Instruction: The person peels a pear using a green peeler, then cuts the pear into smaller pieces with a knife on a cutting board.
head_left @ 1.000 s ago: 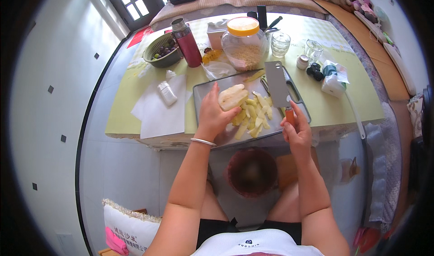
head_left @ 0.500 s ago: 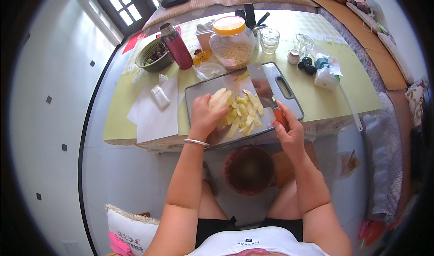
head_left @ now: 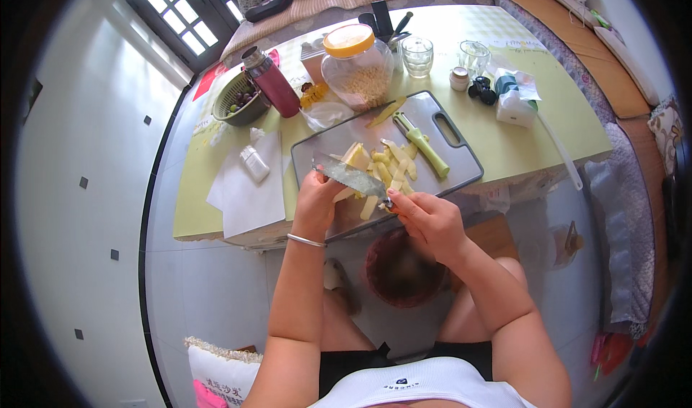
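Observation:
My right hand grips a broad-bladed kitchen knife by its handle, the blade reaching left over the cutting board. My left hand is closed at the board's left side, around a pale peeled piece of produce that the blade partly covers. The blade's far end meets my left fingers; whether they press on it, I cannot tell. Yellowish peel strips lie heaped beside the blade. A green peeler rests on the board to their right.
Behind the board stand a yellow-lidded jar, a maroon flask and a glass. A basket of fruit sits far left. White paper with a small white bottle lies left. Below the table edge is a dark red bucket.
The knife has swung from upright at the board's right to lying across toward my left hand. My right hand moved left and down; the peeler, hidden before, now shows.

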`<move>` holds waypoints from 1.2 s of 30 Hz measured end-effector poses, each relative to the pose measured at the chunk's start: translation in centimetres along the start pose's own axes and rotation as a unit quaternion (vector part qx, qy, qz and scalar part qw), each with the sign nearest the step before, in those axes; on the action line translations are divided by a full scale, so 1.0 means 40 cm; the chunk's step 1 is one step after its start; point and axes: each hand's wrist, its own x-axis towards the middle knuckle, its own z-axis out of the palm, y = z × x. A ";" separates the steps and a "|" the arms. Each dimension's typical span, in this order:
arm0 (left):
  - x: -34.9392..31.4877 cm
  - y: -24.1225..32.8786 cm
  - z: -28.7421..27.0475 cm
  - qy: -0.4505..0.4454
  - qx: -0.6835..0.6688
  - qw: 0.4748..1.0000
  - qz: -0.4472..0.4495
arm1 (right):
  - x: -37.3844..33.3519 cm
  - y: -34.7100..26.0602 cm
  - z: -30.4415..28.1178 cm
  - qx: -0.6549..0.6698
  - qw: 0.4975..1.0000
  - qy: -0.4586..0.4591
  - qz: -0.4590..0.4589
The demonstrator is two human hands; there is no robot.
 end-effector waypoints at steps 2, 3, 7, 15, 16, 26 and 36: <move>-0.002 -0.004 -0.003 0.002 -0.003 1.000 0.005 | -0.001 0.001 0.007 -0.015 1.000 0.005 -0.013; -0.004 -0.005 -0.004 0.003 -0.005 1.000 0.008 | -0.002 -0.002 0.005 -0.017 1.000 -0.001 -0.010; -0.019 -0.004 -0.005 -0.025 -0.066 0.997 0.029 | -0.008 -0.014 0.001 -0.028 0.999 -0.012 -0.011; -0.021 -0.023 -0.010 0.048 -0.033 0.997 0.050 | -0.007 -0.016 0.010 -0.074 0.997 -0.001 -0.031; -0.023 -0.023 -0.013 0.051 -0.040 0.997 0.046 | -0.004 -0.020 0.007 -0.075 0.997 -0.002 -0.032; -0.054 0.039 0.023 0.028 -0.014 0.999 0.019 | 0.003 -0.012 -0.001 -0.118 0.992 0.008 -0.032; -0.064 0.054 -0.022 0.019 -0.003 0.999 -0.032 | 0.009 -0.002 0.003 -0.156 0.987 0.005 -0.030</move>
